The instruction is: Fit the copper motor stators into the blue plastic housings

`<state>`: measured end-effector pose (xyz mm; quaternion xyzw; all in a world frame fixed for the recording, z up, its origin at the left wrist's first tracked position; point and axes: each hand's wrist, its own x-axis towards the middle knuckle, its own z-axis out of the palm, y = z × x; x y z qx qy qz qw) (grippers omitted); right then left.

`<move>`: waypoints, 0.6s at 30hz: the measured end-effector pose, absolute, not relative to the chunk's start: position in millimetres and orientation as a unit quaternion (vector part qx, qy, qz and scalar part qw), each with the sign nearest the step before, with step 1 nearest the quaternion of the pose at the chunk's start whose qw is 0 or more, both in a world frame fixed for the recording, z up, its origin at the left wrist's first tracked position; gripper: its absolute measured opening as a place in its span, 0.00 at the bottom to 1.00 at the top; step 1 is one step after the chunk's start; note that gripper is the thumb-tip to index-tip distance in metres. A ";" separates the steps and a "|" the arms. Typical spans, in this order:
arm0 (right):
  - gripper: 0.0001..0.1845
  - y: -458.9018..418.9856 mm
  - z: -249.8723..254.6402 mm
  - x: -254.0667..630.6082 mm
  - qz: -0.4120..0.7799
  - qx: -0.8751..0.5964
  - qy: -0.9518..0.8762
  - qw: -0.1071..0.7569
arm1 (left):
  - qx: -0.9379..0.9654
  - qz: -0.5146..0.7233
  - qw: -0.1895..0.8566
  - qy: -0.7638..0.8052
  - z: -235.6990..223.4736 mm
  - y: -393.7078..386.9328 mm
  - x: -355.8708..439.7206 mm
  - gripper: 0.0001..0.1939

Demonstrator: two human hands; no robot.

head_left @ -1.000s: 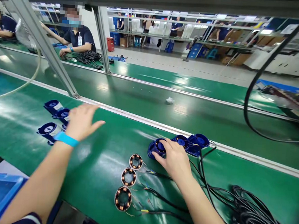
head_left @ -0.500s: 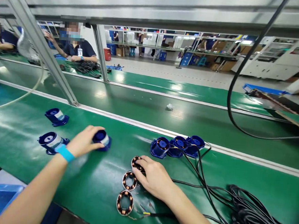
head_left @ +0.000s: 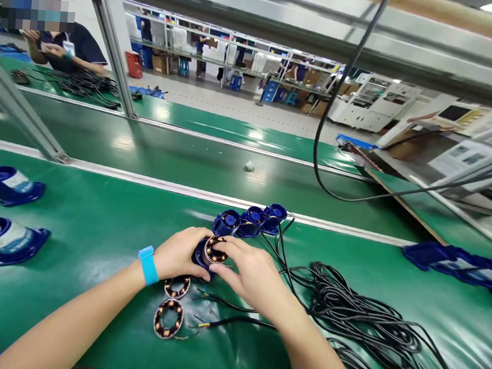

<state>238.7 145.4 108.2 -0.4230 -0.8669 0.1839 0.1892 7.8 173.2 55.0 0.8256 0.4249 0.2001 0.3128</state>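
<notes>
My left hand (head_left: 184, 253), with a blue wristband, is closed round a dark blue motor housing (head_left: 199, 252), which my fingers partly hide. Between the thumb and fingers of my right hand (head_left: 248, 266) is a stator ring (head_left: 215, 251) with copper windings, held against the housing's top; I cannot tell if it has entered. Just below, a second stator ring (head_left: 177, 287) lies partly behind my left hand, and another stator ring (head_left: 168, 318) lies flat nearer me. Black cables (head_left: 240, 321) with bare coloured wire ends run beside them.
Three blue housings with windings (head_left: 229, 221) stand behind my hands. Two labelled housings (head_left: 8, 241) sit at the left. Coiled black cable (head_left: 355, 304) spreads at the right, near more blue housings (head_left: 459, 266). A black cable loop (head_left: 318, 150) hangs ahead. A co-worker (head_left: 70, 48) sits across the belt.
My left hand has carried the blue housing rightward to my right hand. My right hand has lifted the farthest stator ring from the table to the housing. The view has turned right.
</notes>
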 end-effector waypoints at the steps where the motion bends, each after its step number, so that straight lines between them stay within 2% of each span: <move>1: 0.17 147.1 108.3 239.1 0.182 -0.421 -0.870 0.179 | 0.828 0.202 0.315 0.418 53.9 174.4 9.3 0.41; 5: 0.15 150.3 113.1 237.2 0.161 -0.379 -0.896 0.169 | 0.831 0.205 0.336 0.393 50.8 176.7 15.6 0.45; 9: 0.18 143.1 110.9 234.4 0.161 -0.511 -0.843 0.053 | 0.807 0.207 0.342 0.435 49.4 174.0 22.6 0.43; 13: 0.11 142.2 109.4 240.1 0.037 -0.393 -0.905 0.161 | 0.809 0.214 0.342 0.428 46.8 172.1 24.6 0.44; 14: 0.10 144.1 112.7 241.6 0.042 -0.371 -0.916 0.148 | 0.812 0.211 0.344 0.422 46.0 172.0 25.1 0.45; 17: 0.11 149.7 128.1 243.1 0.103 -0.399 -0.911 -0.022 | 0.814 0.196 0.352 0.419 44.2 171.1 28.3 0.46; 18: 0.12 150.3 132.6 242.9 0.103 -0.406 -0.907 -0.048 | 0.813 0.196 0.353 0.421 43.8 170.3 29.4 0.47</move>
